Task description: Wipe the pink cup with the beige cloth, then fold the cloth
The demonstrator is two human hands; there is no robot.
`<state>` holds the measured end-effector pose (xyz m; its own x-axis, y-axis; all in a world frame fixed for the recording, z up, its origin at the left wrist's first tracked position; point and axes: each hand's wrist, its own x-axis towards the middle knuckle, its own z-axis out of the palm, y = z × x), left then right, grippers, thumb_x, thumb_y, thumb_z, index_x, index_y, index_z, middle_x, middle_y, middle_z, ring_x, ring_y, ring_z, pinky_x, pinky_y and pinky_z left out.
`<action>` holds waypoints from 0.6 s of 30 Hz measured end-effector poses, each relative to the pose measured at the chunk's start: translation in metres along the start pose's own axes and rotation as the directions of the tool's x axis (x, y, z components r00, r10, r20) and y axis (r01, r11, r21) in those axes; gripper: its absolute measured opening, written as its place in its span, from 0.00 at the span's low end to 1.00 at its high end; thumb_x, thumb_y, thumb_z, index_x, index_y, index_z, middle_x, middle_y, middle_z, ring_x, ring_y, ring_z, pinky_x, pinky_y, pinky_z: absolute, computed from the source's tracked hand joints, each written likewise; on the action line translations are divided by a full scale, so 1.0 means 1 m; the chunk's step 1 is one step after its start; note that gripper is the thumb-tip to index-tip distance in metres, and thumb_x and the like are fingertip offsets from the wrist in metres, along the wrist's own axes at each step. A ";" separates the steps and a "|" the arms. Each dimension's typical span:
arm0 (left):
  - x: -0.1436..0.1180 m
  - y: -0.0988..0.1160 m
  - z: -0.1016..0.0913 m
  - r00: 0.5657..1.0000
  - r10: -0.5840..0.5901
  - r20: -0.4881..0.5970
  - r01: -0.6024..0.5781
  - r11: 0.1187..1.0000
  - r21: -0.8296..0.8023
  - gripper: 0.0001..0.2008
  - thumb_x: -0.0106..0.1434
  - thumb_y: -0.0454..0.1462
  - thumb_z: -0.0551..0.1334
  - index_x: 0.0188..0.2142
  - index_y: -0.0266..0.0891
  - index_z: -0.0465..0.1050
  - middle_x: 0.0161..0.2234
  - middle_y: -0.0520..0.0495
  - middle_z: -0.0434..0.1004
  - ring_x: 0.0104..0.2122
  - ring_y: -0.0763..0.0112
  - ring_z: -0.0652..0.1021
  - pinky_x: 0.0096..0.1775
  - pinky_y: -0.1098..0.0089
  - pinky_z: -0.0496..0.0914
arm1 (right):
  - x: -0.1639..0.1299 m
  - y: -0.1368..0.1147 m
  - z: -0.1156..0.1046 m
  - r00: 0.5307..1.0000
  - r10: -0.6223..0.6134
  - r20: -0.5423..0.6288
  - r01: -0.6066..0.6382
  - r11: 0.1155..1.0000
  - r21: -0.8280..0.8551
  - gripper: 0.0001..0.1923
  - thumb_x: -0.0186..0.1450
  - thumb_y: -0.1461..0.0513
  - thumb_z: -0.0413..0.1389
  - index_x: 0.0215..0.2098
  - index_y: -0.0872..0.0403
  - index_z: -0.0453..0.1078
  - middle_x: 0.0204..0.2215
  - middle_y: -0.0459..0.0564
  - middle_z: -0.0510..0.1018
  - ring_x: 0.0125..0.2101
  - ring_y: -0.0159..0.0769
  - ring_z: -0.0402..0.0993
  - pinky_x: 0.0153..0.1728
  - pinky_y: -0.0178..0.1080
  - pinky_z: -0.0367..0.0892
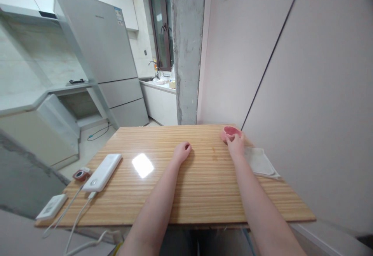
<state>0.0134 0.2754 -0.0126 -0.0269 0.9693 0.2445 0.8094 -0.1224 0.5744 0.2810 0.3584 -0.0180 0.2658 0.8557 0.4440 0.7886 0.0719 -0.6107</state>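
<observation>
At the far right corner of the wooden table (204, 193) is a small pink bowl (231, 130). My right hand (236, 146) pinches its near rim between thumb and fingers. My left hand (182, 152) rests near the middle of the table, curled into a loose fist; nothing shows in it. A folded whitish cloth (259, 160) lies just right of my right wrist, partly behind the forearm.
On the table's left side lie a white power bank (102, 172) with a cable, a reddish-brown round item (81, 175) and a small white box (52, 207). A wall (305, 112) borders the right edge; a concrete pillar (189, 49) and fridge (96, 42) stand beyond.
</observation>
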 end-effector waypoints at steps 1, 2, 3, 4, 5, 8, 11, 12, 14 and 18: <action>0.000 0.001 -0.001 1.000 0.001 -0.018 -0.001 1.000 -0.011 0.12 0.63 0.37 0.52 0.33 0.39 0.74 0.32 0.47 0.76 0.34 0.69 0.74 0.38 0.69 0.66 | -0.003 -0.006 0.000 0.999 -0.027 0.036 0.025 0.999 0.039 0.12 0.61 0.59 0.53 0.39 0.58 0.68 0.60 0.65 0.55 0.59 0.47 0.57 0.59 0.44 0.53; 0.000 0.003 -0.002 0.998 0.007 -0.057 -0.008 0.999 -0.032 0.12 0.63 0.36 0.52 0.36 0.39 0.74 0.35 0.46 0.76 0.37 0.69 0.74 0.41 0.69 0.67 | -0.007 -0.014 0.000 0.995 -0.066 0.078 0.059 0.995 0.080 0.11 0.61 0.59 0.53 0.39 0.57 0.67 0.60 0.63 0.55 0.58 0.46 0.58 0.58 0.44 0.54; 0.000 0.006 -0.003 0.993 0.020 -0.113 -0.028 0.998 -0.064 0.12 0.64 0.36 0.52 0.41 0.39 0.73 0.40 0.44 0.75 0.41 0.68 0.74 0.44 0.67 0.67 | -0.012 -0.023 0.000 0.986 -0.119 0.118 0.104 0.986 0.128 0.10 0.60 0.60 0.54 0.39 0.56 0.67 0.60 0.62 0.55 0.58 0.45 0.59 0.58 0.44 0.55; -0.001 0.008 -0.005 0.984 0.042 -0.173 -0.061 0.993 -0.102 0.14 0.63 0.36 0.53 0.46 0.39 0.71 0.45 0.43 0.73 0.46 0.67 0.72 0.47 0.66 0.67 | -0.018 -0.034 0.001 0.971 -0.185 0.152 0.156 0.971 0.182 0.09 0.60 0.60 0.54 0.38 0.55 0.66 0.61 0.60 0.54 0.58 0.44 0.59 0.58 0.43 0.55; -0.002 0.011 -0.007 0.972 0.071 -0.224 -0.105 0.984 -0.144 0.18 0.63 0.37 0.55 0.52 0.40 0.67 0.51 0.41 0.69 0.52 0.66 0.70 0.50 0.64 0.66 | -0.026 -0.045 0.002 0.950 -0.258 0.177 0.212 0.947 0.241 0.08 0.60 0.60 0.54 0.37 0.54 0.66 0.61 0.60 0.54 0.58 0.43 0.59 0.59 0.44 0.54; -0.004 0.018 -0.016 0.961 0.179 -0.212 -0.227 0.945 -0.234 0.32 0.58 0.42 0.62 0.61 0.41 0.56 0.63 0.37 0.53 0.63 0.60 0.57 0.57 0.60 0.61 | -0.049 -0.076 0.004 0.835 -0.484 0.261 0.351 0.835 0.423 0.05 0.61 0.60 0.54 0.34 0.53 0.66 0.62 0.57 0.55 0.59 0.40 0.58 0.60 0.44 0.53; -0.007 0.019 -0.027 0.965 0.254 -0.069 -0.263 0.926 -0.270 0.23 0.55 0.44 0.65 0.49 0.38 0.69 0.63 0.37 0.54 0.65 0.58 0.53 0.60 0.60 0.57 | -0.067 -0.094 0.004 0.761 -0.585 0.278 0.385 0.754 0.532 0.05 0.61 0.60 0.55 0.34 0.53 0.66 0.62 0.57 0.56 0.61 0.40 0.54 0.61 0.45 0.51; -0.008 0.018 -0.030 0.964 0.264 -0.038 -0.264 0.924 -0.278 0.17 0.55 0.43 0.66 0.42 0.37 0.71 0.61 0.37 0.57 0.64 0.58 0.54 0.60 0.60 0.57 | -0.072 -0.097 0.004 0.750 -0.600 0.278 0.384 0.738 0.555 0.05 0.61 0.60 0.55 0.34 0.53 0.67 0.62 0.56 0.56 0.62 0.40 0.53 0.61 0.45 0.50; -0.010 0.014 -0.035 0.967 0.255 -0.015 -0.248 0.926 -0.286 0.11 0.53 0.41 0.67 0.31 0.37 0.71 0.59 0.36 0.60 0.63 0.58 0.58 0.59 0.60 0.59 | -0.076 -0.099 0.004 0.724 -0.628 0.286 0.385 0.711 0.588 0.05 0.61 0.59 0.55 0.35 0.53 0.67 0.62 0.56 0.55 0.62 0.40 0.52 0.62 0.45 0.50; -0.013 0.000 -0.043 0.982 0.181 -0.051 -0.188 0.942 -0.279 0.09 0.50 0.35 0.68 0.26 0.37 0.69 0.58 0.37 0.60 0.59 0.57 0.64 0.56 0.59 0.63 | -0.072 -0.093 0.006 0.724 -0.630 0.281 0.392 0.711 0.584 0.15 0.63 0.56 0.53 0.46 0.52 0.66 0.64 0.56 0.54 0.64 0.40 0.47 0.62 0.47 0.48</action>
<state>-0.0110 0.2541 0.0180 0.0907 0.9189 0.3838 0.6032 -0.3574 0.7131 0.1849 0.2936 0.0031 -0.4598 0.7183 0.5221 0.3410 0.6857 -0.6431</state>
